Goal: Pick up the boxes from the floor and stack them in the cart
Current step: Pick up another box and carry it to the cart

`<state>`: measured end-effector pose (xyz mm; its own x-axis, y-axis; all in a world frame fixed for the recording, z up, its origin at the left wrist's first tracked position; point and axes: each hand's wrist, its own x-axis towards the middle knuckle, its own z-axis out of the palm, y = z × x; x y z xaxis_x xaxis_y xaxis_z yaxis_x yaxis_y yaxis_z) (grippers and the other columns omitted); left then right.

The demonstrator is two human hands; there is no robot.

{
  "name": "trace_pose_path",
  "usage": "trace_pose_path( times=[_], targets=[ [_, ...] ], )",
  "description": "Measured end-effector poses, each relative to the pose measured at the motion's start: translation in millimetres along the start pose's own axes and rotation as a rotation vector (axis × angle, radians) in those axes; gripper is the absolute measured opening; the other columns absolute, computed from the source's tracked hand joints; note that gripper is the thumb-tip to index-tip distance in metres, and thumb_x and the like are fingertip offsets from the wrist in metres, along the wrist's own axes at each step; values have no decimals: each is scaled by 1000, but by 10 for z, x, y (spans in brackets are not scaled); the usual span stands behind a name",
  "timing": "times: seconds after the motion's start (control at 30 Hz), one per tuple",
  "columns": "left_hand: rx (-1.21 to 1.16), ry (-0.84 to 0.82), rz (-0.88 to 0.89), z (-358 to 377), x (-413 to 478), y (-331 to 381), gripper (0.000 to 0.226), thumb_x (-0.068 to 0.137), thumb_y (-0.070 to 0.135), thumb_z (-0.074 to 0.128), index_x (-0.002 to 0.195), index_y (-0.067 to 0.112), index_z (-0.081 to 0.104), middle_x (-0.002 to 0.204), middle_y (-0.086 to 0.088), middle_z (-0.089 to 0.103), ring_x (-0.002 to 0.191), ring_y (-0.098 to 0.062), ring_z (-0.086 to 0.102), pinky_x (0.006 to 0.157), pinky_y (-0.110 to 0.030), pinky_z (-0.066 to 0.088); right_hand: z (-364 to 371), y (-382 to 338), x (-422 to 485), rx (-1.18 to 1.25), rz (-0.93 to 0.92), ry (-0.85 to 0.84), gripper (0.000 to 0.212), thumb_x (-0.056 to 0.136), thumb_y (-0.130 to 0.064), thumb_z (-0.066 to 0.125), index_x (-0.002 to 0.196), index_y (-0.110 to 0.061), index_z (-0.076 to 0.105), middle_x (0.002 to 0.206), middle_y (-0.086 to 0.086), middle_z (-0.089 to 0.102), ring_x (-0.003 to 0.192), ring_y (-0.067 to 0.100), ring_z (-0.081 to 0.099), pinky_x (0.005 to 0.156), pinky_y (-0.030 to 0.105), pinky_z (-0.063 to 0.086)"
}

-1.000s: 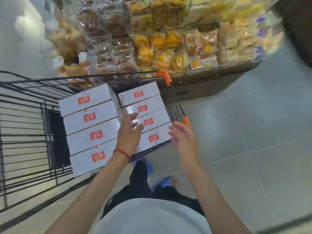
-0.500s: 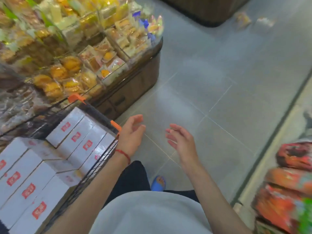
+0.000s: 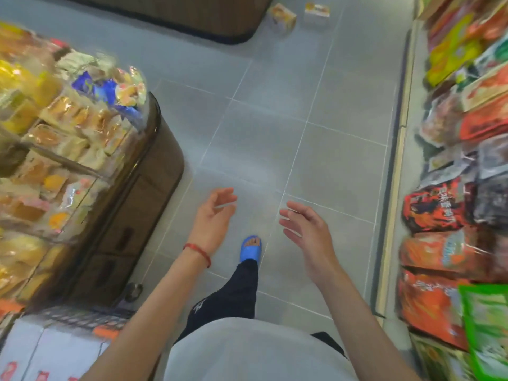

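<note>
Two small boxes lie on the grey floor far ahead: one tilted box (image 3: 282, 15) with a yellow picture and a second box (image 3: 317, 9) to its right. The black wire cart (image 3: 82, 316) with orange corners is at the bottom left, and white boxes with red labels (image 3: 41, 353) lie stacked in it. My left hand (image 3: 213, 218), with a red cord at the wrist, hangs in the air with relaxed fingers and holds nothing. My right hand (image 3: 305, 229) is beside it, fingers spread and empty. Both hands are over the bare floor, away from the cart.
A brown display stand (image 3: 137, 204) heaped with wrapped pastries fills the left side. Another dark stand (image 3: 192, 20) is at the top. Shelves of orange and green snack bags (image 3: 445, 257) line the right. A tiled aisle runs between them; my foot in a blue slipper (image 3: 250, 247) steps forward.
The view has swung right, away from the cart, which slid to the bottom left corner. Both hands left the boxes in the cart and now hang empty over the aisle. Two boxes on the floor came into view.
</note>
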<state>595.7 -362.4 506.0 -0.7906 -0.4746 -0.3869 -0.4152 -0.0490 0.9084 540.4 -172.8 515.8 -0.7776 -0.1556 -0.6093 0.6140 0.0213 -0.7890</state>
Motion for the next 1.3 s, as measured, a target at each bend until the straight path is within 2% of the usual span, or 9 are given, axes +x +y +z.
trace_pose_path(
  times=[0.13,0.3,0.43,0.53,0.67,0.83,1.03,1.2,1.3],
  targets=[
    [22,-37,-13,242,886,411,34,94,-6,55,121,14,60,110,1,67,97,-9,60,70,-10,44,81,-516,683,29,28,64,19,99,-12,63,116,-17,70,105,2,78,95,15,72,93,34,53],
    [66,-135,17,647,1903,999,33,93,-2,58,114,22,62,107,6,70,97,-8,64,70,-11,46,58,-1260,1428,113,0,164,21,100,-13,62,118,-16,70,113,6,77,96,14,72,96,35,54],
    [105,-212,25,1110,2609,1423,33,93,-2,58,116,21,63,108,5,71,101,-11,65,75,-17,46,-104,-1739,1985,170,-12,236,20,100,-13,62,118,-18,70,114,8,76,98,16,72,98,38,54],
    [121,-257,27,1500,3117,1716,32,93,-3,58,118,17,63,108,3,71,101,-12,65,76,-17,46,-274,-2095,2484,191,-7,277,19,100,-12,61,114,-18,70,111,6,77,96,17,72,101,41,53],
    [85,-252,9,2078,3876,2113,30,94,-1,58,115,19,64,107,2,71,105,-17,65,80,-23,46,-561,-2656,3291,221,-9,302,20,100,-13,60,116,-18,70,114,7,76,98,17,72,103,44,53],
    [76,-262,-3,2900,4700,2730,27,96,3,56,116,18,64,111,1,70,112,-23,65,90,-30,50,-957,-3486,4208,217,-27,298,18,99,-17,61,114,-22,70,112,3,77,103,19,72,103,41,54],
    [57,-273,-19,3594,5696,3341,27,97,3,55,120,16,62,110,2,69,106,-21,65,85,-30,49,-1235,-4422,5277,194,-32,276,18,100,-19,61,116,-22,70,114,3,77,105,19,72,102,40,53],
    [5,-248,-63,3959,6727,3718,27,97,-1,53,116,16,62,111,-2,68,102,-21,63,66,-14,51,-1230,-5083,6269,195,-4,286,21,100,-17,60,119,-20,69,112,3,77,101,17,72,103,40,52],
    [4,-243,-37,4149,7520,3979,27,96,0,54,114,19,63,109,0,70,110,-25,64,82,-25,50,-1133,-5532,6927,170,-14,283,20,101,-19,60,118,-21,70,112,2,77,107,20,72,102,38,54]
  ],
)
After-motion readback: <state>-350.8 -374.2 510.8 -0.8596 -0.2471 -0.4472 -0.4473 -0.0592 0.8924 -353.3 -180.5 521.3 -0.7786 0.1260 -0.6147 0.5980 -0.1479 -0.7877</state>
